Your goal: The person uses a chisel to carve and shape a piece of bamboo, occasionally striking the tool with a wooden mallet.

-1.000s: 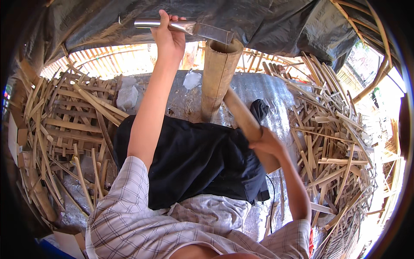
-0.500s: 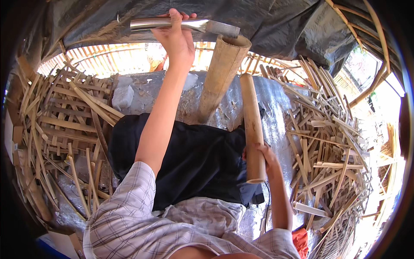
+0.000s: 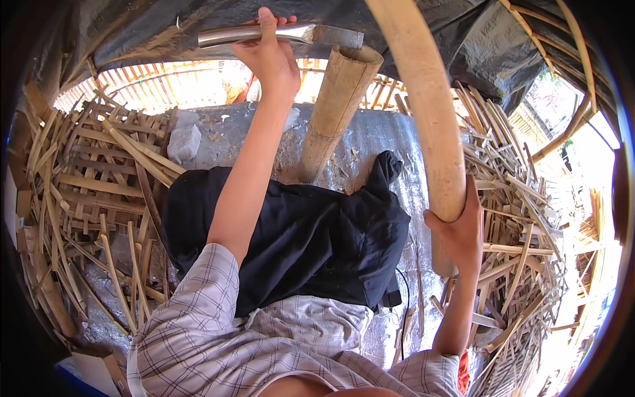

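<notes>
— So, what has the person got in each hand?

— Up top, the left hand (image 3: 271, 56) is wrapped around the metal handle of a cleaver-like blade (image 3: 281, 35); the fingers are closed tight on it, and the blade lies flat across the upper rim of an upright bamboo section (image 3: 334, 112).

— Is the blade touching the bamboo?

— Its dark end sits right on the cut top of that bamboo section, as far as I can see. The section leans a little, its foot resting on a grey tarp (image 3: 383, 142) spread on the ground.

— And the other hand?

— The right hand (image 3: 458, 231) grips the lower end of a thick bamboo club (image 3: 423, 112), fingers curled round it. The club rises from that hand, up past the right side of the standing section and out of view at the top. It stands apart from the blade.

— What lies around them?

— A black cloth (image 3: 311, 238) covers the person's lap, above checked shorts (image 3: 251, 344). Heaps of split bamboo strips (image 3: 99, 192) lie along the left edge of the tarp, and more strips (image 3: 522, 218) pile up along its right edge. A pale stone (image 3: 184, 142) sits on the tarp near the far left corner, well apart from the bamboo section. A dark plastic sheet (image 3: 463, 33) hangs overhead.
</notes>
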Available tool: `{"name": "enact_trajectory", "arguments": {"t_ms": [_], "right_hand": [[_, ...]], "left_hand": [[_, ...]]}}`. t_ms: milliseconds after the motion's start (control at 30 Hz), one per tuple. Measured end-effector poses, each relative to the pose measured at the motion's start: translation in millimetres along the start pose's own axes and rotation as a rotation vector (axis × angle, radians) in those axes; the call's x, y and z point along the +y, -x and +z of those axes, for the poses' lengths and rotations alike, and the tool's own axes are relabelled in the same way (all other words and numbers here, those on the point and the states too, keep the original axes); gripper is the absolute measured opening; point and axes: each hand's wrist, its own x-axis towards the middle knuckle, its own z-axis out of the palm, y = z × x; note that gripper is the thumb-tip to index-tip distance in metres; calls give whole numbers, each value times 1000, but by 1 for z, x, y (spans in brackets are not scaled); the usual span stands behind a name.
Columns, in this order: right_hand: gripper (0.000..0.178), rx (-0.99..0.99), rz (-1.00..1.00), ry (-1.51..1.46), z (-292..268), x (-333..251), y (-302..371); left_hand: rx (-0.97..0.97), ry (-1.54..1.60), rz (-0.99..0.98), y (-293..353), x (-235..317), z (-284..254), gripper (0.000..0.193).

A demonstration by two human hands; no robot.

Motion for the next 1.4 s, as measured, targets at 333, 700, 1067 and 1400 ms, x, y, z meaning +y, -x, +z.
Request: {"name": "enact_trajectory", "arguments": {"t_ms": [333, 700, 1067, 1400], "right_hand": [[93, -53, 98, 237, -7, -9, 20], [83, -52, 72, 283, -11, -32, 20], [72, -47, 16, 201, -2, -34, 18], [70, -56, 35, 157, 7, -30, 18]], "left_hand": [[-6, -44, -1, -3, 13, 9, 31], [-106, 182, 116, 3, 59, 17, 22], [-457, -384, 442, 47, 72, 30, 28], [-232, -233, 338, 63, 66, 39, 28]]}}
